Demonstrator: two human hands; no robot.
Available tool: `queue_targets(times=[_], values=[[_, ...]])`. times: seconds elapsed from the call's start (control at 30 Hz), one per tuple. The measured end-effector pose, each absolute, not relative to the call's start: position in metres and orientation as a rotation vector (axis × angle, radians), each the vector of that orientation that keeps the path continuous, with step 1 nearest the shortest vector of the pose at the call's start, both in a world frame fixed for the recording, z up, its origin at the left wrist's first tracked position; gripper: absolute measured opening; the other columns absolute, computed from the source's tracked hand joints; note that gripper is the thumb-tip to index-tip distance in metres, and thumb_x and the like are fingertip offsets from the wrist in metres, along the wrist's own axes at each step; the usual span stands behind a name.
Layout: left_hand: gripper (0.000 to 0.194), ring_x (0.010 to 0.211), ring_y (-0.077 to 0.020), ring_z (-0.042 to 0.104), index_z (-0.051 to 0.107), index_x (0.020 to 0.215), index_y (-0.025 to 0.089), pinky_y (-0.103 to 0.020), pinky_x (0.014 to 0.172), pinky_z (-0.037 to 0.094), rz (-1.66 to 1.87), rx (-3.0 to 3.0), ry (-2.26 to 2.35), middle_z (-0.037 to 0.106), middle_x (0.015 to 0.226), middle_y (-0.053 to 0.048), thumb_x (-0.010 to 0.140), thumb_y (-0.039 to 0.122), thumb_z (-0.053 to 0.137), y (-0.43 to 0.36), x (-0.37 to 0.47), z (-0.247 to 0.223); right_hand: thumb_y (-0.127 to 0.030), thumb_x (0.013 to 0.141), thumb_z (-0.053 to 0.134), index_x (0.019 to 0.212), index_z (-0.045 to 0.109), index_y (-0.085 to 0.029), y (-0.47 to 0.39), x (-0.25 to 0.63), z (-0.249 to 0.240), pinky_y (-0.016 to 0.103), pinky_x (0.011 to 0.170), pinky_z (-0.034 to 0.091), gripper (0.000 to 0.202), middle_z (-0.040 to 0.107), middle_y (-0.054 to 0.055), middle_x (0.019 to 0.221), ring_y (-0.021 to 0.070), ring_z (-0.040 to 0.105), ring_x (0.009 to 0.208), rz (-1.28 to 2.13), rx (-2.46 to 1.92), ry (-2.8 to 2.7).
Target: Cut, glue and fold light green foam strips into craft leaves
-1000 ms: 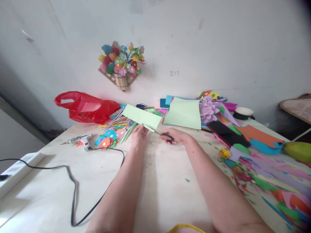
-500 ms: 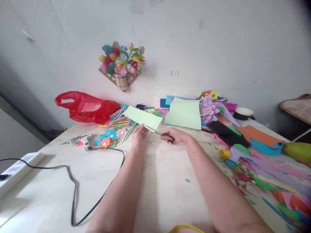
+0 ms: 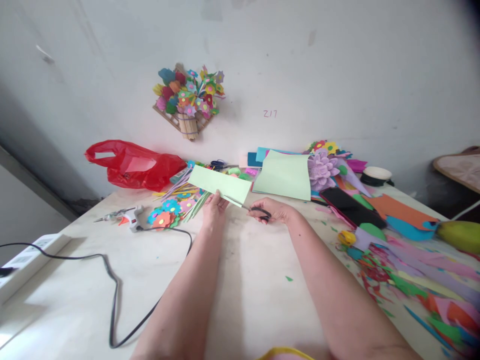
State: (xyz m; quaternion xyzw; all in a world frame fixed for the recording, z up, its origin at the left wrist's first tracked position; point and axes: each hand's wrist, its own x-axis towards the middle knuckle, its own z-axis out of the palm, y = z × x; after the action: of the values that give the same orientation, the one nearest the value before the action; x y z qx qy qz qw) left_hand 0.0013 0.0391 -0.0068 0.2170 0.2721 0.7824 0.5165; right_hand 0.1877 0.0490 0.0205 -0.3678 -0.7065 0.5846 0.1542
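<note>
Nearest, a thin black electrical cord [image 3: 114,305] runs over the pale table [image 3: 262,310] and out of sight behind the left forearm; an elbow catching it could tug the grey-white glue gun [image 3: 133,219] lying at its end. Beyond, the right hand [image 3: 275,211] has its grip closed around the handles of black-handled metal scissors [image 3: 265,215]; how far the blades part, I cannot tell. The left hand [image 3: 214,206] pinches a pale-green rectangular paper sheet [image 3: 220,182] at its near edge, holding it in the air between the hands and the wall. The blades lie along that edge, pointing towards the left thumb, so a long snip might nick it. With one pinch supporting it, the sheet could sag or twist, making a cut wander. Just behind, loose pale-green narrow strips [image 3: 197,207] could be brushed askew if the left hand dips.
</note>
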Motion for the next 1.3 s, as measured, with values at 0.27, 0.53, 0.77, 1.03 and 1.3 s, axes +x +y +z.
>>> queue_targets(times=[0.27, 0.53, 0.77, 1.03, 1.3], values=[[0.015, 0.062, -0.0131, 0.063, 0.055, 0.068, 0.014, -0.027, 0.064, 0.049, 1.869, 0.516, 0.642, 0.065, 0.066, -0.002, 0.063, 0.020, 0.068, 0.0391, 0.0036, -0.0066, -0.041, 0.067, 0.060, 0.063, 0.049, -0.014, 0.0476, 0.1863, 0.0209, 0.016, 0.034, 0.023, 0.030, 0.047, -0.005, 0.045, 0.0030, 0.038, 0.035, 1.645, -1.030, -2.030], [0.016, 0.058, -0.0117, 0.061, 0.054, 0.066, 0.014, -0.026, 0.062, 0.049, 1.867, 0.495, 0.667, 0.063, 0.060, 0.000, 0.062, 0.019, 0.068, 0.0404, 0.0024, -0.0067, -0.036, 0.067, 0.059, 0.059, 0.048, -0.014, 0.0482, 0.1844, 0.0197, 0.016, 0.034, 0.022, 0.026, 0.043, -0.006, 0.044, 0.0026, 0.035, 0.035, 1.627, -0.986, -2.032], [0.015, 0.054, -0.0101, 0.060, 0.053, 0.065, 0.013, -0.025, 0.061, 0.049, 1.872, 0.492, 0.659, 0.061, 0.057, 0.001, 0.063, 0.019, 0.067, 0.0405, 0.0018, -0.0069, -0.038, 0.067, 0.060, 0.062, 0.052, -0.013, 0.0514, 0.1851, 0.0150, 0.016, 0.034, 0.022, 0.026, 0.043, -0.006, 0.043, 0.0032, 0.034, 0.035, 1.576, -0.987, -2.055], [0.011, 0.060, -0.0122, 0.062, 0.057, 0.073, 0.013, -0.026, 0.064, 0.050, 1.879, 0.472, 0.713, 0.064, 0.063, -0.002, 0.069, 0.022, 0.063, 0.0413, 0.0023, -0.0060, -0.036, 0.065, 0.062, 0.060, 0.052, -0.013, 0.0486, 0.1878, 0.0195, 0.015, 0.033, 0.025, 0.025, 0.046, -0.005, 0.045, 0.0025, 0.036, 0.035, 1.555, -0.987, -2.059], [0.010, 0.060, -0.0118, 0.062, 0.058, 0.076, 0.014, -0.025, 0.063, 0.050, 1.904, 0.453, 0.731, 0.065, 0.066, -0.003, 0.071, 0.023, 0.060, 0.0416, -0.0009, -0.0055, -0.032, 0.066, 0.061, 0.062, 0.054, -0.012, 0.0509, 0.1889, 0.0164, 0.015, 0.032, 0.025, 0.023, 0.046, -0.004, 0.045, 0.0026, 0.036, 0.034, 1.613, -1.004, -2.023]])
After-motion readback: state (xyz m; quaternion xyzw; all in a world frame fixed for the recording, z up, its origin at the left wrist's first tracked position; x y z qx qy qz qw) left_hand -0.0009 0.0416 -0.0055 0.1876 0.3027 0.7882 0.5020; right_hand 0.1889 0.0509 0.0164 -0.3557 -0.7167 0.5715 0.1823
